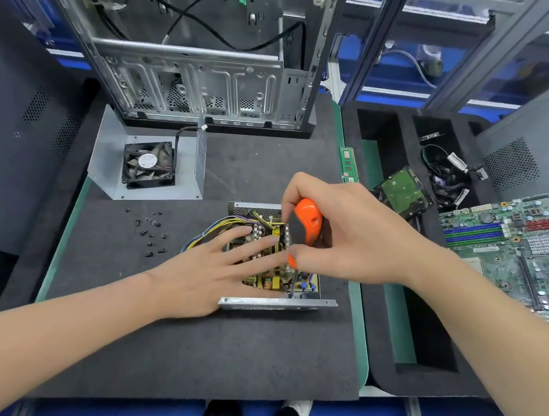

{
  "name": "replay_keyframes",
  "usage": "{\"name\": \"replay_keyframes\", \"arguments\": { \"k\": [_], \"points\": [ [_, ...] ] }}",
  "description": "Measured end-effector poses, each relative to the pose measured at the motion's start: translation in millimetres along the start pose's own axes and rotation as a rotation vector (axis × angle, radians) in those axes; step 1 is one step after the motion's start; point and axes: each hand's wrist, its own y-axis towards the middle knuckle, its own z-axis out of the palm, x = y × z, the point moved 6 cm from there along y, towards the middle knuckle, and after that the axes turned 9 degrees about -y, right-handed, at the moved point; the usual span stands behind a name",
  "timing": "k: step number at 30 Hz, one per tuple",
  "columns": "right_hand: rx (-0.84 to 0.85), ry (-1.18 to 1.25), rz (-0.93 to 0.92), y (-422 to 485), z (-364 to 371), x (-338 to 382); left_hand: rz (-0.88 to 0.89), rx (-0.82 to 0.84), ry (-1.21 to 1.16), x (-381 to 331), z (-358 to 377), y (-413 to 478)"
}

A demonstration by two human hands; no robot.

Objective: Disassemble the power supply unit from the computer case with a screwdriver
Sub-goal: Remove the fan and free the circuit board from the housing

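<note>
Both hands are working on the opened PSU [272, 275] mid-mat: left hand [206, 272] is pressing flat, right hand [341, 235] is gripping the screwdriver [305, 221]. Keeping the shaft upright should be stopping slips.

Dark foam mat [213, 360], computer case [197, 79] at back, fan cover [109, 165], loose screws [144, 233], opened power supply unit [267, 302]

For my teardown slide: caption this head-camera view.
Left hand rests flat on the opened power supply while the right hand works an orange screwdriver at its near edge.
</note>
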Motion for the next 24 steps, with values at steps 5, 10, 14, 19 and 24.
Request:
{"name": "replay_keyframes", "arguments": {
  "k": [5,10,14,19,24],
  "points": [
    [-0.015,0.012,0.023,-5.4,-1.9,-2.7,0.012,0.032,-0.027,1.8,-1.2,0.6],
    [-0.023,0.004,0.049,-10.1,-4.0,-4.5,0.010,0.044,-0.033,3.6,-1.4,2.7],
    [-0.027,0.010,0.048,-11.1,-4.6,-4.4,-0.002,0.080,-0.039,2.1,0.1,2.5],
    [-0.031,0.004,0.052,-11.7,-4.9,-5.2,0.000,0.075,-0.054,1.0,-2.4,3.0],
    [-0.029,0.007,0.058,-10.9,-5.3,-6.0,-0.005,0.087,-0.066,0.0,-3.5,3.4]
  ]
}}
